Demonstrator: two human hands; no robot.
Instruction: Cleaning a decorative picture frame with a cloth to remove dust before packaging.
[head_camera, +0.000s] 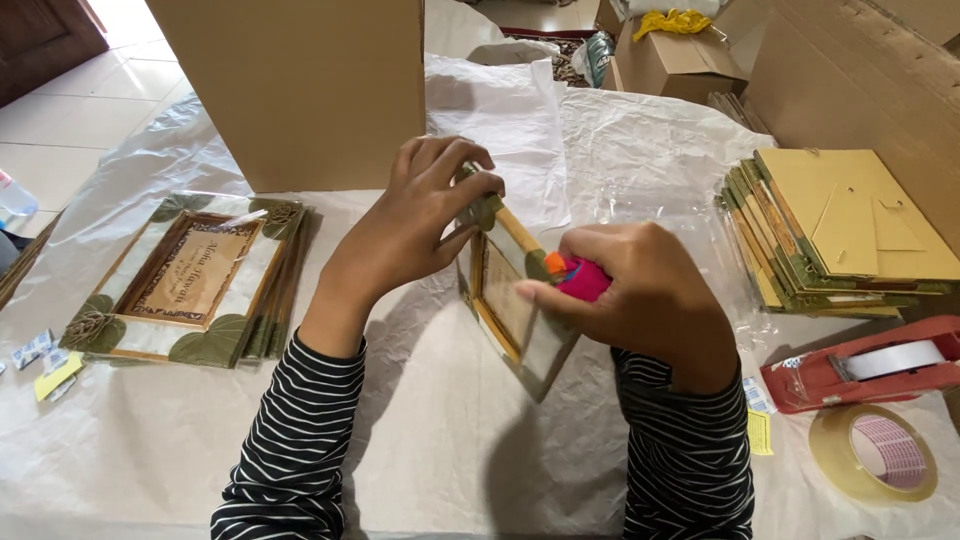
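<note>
Left hand (425, 215) pinches the top corner of the picture frame (510, 300), propping it on edge above the bench (440, 440) so its side faces the right hand (645, 300), which is closed around a pink glue bottle (578, 277), tip against the frame.

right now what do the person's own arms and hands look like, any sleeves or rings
Both arms wear long, close-fitting sleeves with narrow black and white horizontal stripes, the left sleeve and right sleeve ending at the wrists. The left hand and right hand are bare: no gloves, and no rings, watch or bracelets show.
</note>
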